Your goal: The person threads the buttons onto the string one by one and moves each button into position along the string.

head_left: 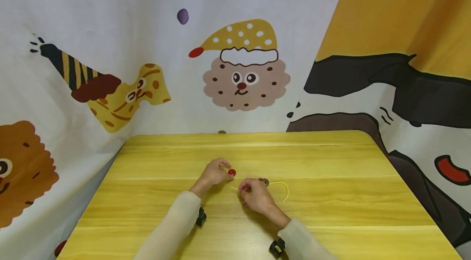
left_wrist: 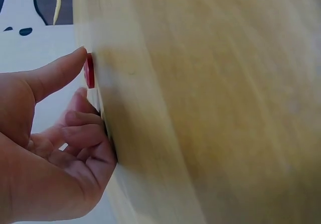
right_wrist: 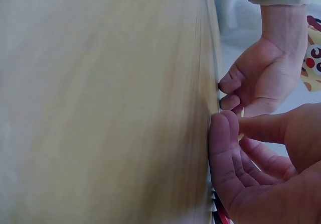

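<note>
My left hand (head_left: pixel 216 172) is at a small, flat, red button (head_left: pixel 232 172) near the middle of the table. In the left wrist view, thumb and index fingertip sit at opposite edges of the red button (left_wrist: pixel 90 71), which stays close to the wood. Just to the right, my right hand (head_left: pixel 255 195) pinches a yellow string (head_left: pixel 282 183) between thumb and fingers, and a short end pokes out leftward. A brown round button (head_left: pixel 264 181) lies beyond the right knuckles, partly hidden, with the string running out from it in a curve. The right wrist view mostly hides the string behind fingers.
The wooden table (head_left: pixel 331 162) has a back edge along a hanging cloth (head_left: pixel 158 19) printed with cartoon figures. Dark straps with small devices (head_left: pixel 276 247) sit on both wrists. The two hands are close together.
</note>
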### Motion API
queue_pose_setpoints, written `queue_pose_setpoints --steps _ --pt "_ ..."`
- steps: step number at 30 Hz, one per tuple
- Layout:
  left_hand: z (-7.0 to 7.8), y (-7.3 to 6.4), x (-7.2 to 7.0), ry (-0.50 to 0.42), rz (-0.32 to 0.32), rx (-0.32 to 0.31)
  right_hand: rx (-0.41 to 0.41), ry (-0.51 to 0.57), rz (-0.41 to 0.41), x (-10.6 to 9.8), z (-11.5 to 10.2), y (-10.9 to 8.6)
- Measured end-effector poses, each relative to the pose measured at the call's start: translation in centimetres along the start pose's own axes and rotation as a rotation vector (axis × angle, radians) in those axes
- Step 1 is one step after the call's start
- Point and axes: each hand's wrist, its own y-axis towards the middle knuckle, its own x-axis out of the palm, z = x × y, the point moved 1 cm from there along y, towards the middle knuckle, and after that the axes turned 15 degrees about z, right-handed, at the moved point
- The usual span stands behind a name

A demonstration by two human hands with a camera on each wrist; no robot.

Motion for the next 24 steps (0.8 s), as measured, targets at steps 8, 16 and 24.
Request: queue_pose_setpoints --steps 8,16,24 --pt "-0.18 0.16 0.29 0.062 0.006 0.038 -0.002 -0.005 -0.004 0.09 0.11 0.08" --pt "0.03 0.15 0.29 0.094 0.013 0.057 0.003 0.000 -0.009 0.03 0.11 0.09" --pt "0.03 0.15 0.28 0.098 0.010 0.048 0.005 0.010 -0.011 0.00 0.11 -0.02"
